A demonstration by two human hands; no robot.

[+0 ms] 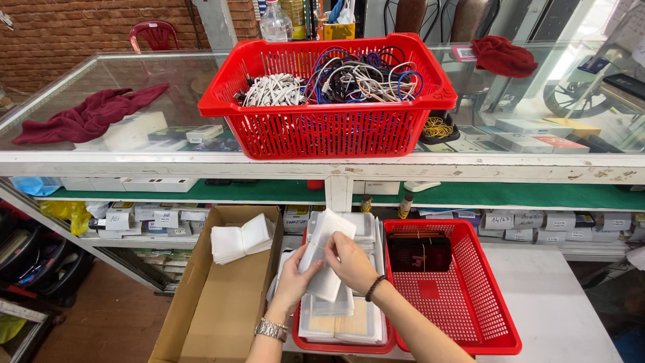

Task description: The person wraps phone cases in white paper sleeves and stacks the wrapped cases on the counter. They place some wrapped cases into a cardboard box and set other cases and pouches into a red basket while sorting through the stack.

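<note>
Hands work one clear pouch: left hand pinching its lower edge, right hand pinching its side. Looks mid-sorting above the stack; next needs a clean separation, I'd judge.

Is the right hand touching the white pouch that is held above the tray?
Touching. The head view shows the right hand pinching the white pouch, with its fingers on the pouch's edge.

On the glass-topped counter we see a large red plastic basket heaped with tangled cables, flanked by two crumpled maroon cloths. Below, an open cardboard box holds stacked white sleeves.
</note>
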